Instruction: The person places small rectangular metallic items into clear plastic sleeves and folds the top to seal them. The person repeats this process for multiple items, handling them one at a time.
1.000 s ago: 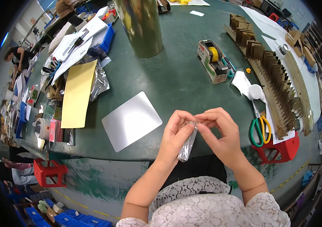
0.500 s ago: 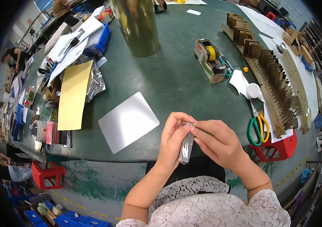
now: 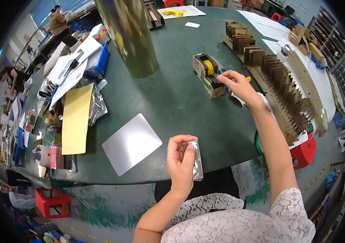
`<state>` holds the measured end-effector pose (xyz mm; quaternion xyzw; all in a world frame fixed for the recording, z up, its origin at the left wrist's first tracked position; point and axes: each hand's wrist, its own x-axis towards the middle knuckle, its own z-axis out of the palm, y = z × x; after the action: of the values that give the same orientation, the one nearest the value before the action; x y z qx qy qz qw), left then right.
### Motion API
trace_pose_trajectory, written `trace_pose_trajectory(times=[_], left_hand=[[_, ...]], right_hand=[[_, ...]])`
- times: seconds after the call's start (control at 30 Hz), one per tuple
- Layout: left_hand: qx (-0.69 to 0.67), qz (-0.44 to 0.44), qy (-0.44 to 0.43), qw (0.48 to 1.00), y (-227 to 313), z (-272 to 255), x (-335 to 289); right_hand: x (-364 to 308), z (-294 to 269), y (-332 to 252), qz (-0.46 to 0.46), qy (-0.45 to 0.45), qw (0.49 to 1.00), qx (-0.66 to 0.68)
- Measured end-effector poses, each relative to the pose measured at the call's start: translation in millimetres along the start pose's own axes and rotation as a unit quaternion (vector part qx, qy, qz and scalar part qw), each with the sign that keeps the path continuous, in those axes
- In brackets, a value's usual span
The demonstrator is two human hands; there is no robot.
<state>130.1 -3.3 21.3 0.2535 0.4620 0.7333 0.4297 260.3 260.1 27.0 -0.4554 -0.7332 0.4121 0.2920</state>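
green table [image 3: 172, 103] supports tape dispenser [image 3: 203, 77]. right hand [image 3: 237, 85] is at the dispenser's near end; its grip cannot be determined. left hand [image 3: 181, 162], well apart, is clamped on shiny packet [image 3: 198, 164] at the table's near edge.

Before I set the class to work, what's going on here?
A person's left hand grips a slim, silvery, plastic-looking packet near the edge of the dark green table. The right hand is at one end of a box-shaped tape dispenser with a yellow roll; contact is unclear. A silver-grey rectangular sheet with rounded corners lies flat to the packet's left.
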Motion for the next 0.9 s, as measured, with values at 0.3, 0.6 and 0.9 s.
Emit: trace_pose_trajectory(times=[0.3,0.6,0.9], left_hand=[[-0.008,0.017,0.017,1.000,-5,0,-4],[-0.041,0.000,0.022,0.999,-3,-2,-4],[-0.116,-0.063,-0.025,0.991,-1,-9,0]], right_hand=[[-27,-1,15,-0.018,-0.003,0.992,0.124],[-91,8,-55,-0.001,-0.090,0.989,0.118],[-152,41,-112,0.167,-0.202,0.937,0.233]])
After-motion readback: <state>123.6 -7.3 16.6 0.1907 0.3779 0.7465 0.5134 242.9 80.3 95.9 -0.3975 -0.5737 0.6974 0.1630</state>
